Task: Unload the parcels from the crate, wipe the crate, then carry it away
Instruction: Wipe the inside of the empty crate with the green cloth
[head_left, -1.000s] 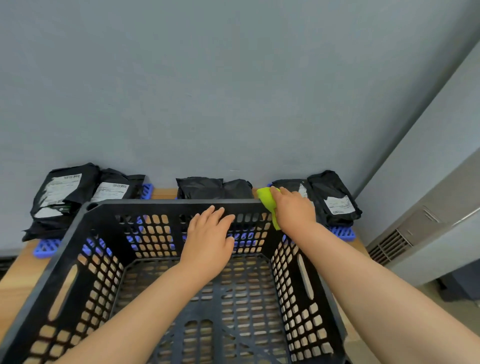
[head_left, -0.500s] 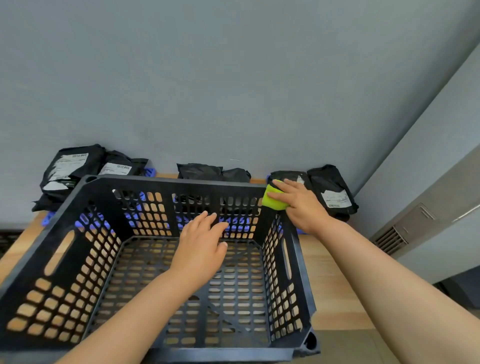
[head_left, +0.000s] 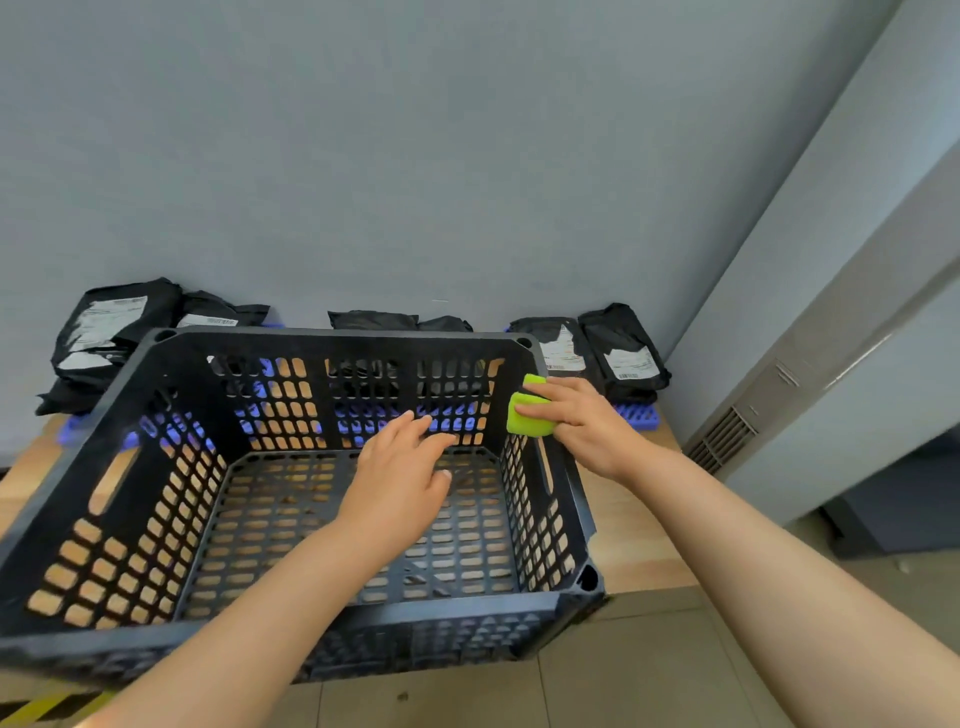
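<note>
A black perforated plastic crate (head_left: 109, 499) stands on a wooden table, with nothing inside it. My right hand (head_left: 587, 421) grips a lime-green sponge (head_left: 527, 413) and presses it on the crate's right rim near the far right corner. My left hand (head_left: 402, 467) hovers inside the crate with fingers spread and relaxed, holding nothing. Black parcels with white labels lie along the wall behind the crate: at the left (head_left: 111, 327), in the middle (head_left: 374, 319) and at the right (head_left: 618, 353).
Blue trays (head_left: 641, 415) lie under the parcels. The wooden table (head_left: 631, 530) ends just right of the crate, whose near part overhangs a tiled floor (head_left: 639, 686). A grey wall rises behind; a grey unit with a vent (head_left: 727, 439) stands at the right.
My right hand with the sponge slid from the far right corner a little along the right rim. My left hand drew back from the far wall. The view pulled back, so more of the crate shows.
</note>
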